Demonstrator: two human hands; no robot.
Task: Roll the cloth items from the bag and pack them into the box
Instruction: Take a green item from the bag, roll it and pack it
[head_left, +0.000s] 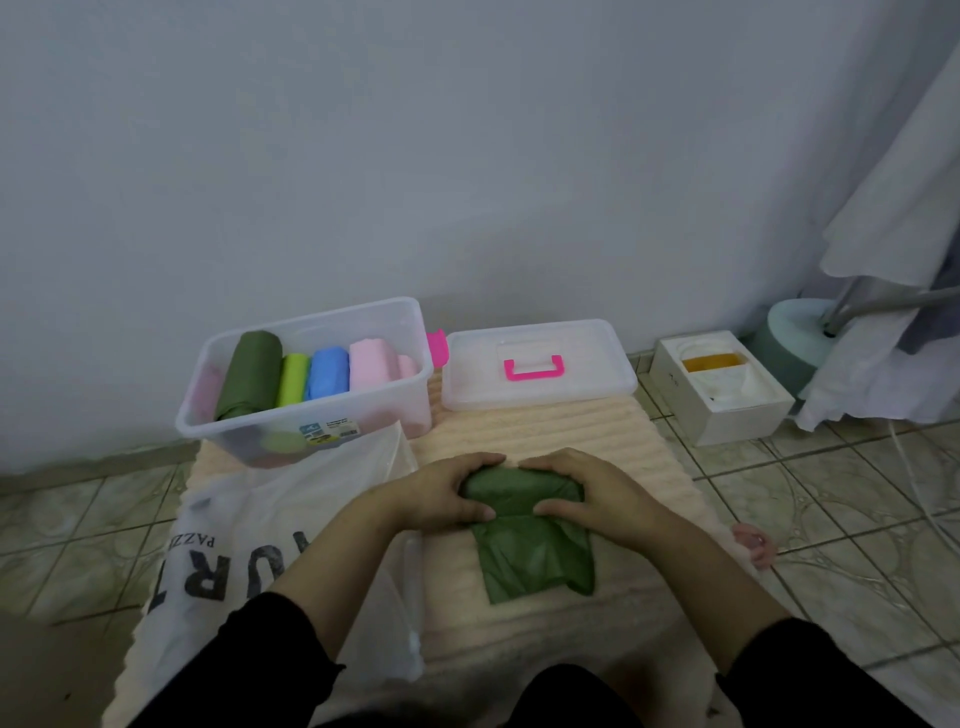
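box (311, 410) sits back left on the mat (545, 431), rolled cloths (291, 374) inside. lid (540, 364) is right beside it. bag (270, 545) lies in front of the box, half-rolled cloth (530, 535) to its right.

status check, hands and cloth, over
Both hands, left and right, gripping dark green cloth, half rolled on mat. Clear box open, five rolls inside. Nothing blocking.

Under the left hand (447, 493) and the right hand (582, 493) the rolled end of the green cloth (537, 561) is mostly covered. Left of the left hand, the print on the plastic bag (249, 545) is partly folded away and unreadable. Beyond the hands, the label on the box (304, 374) is too small to read.
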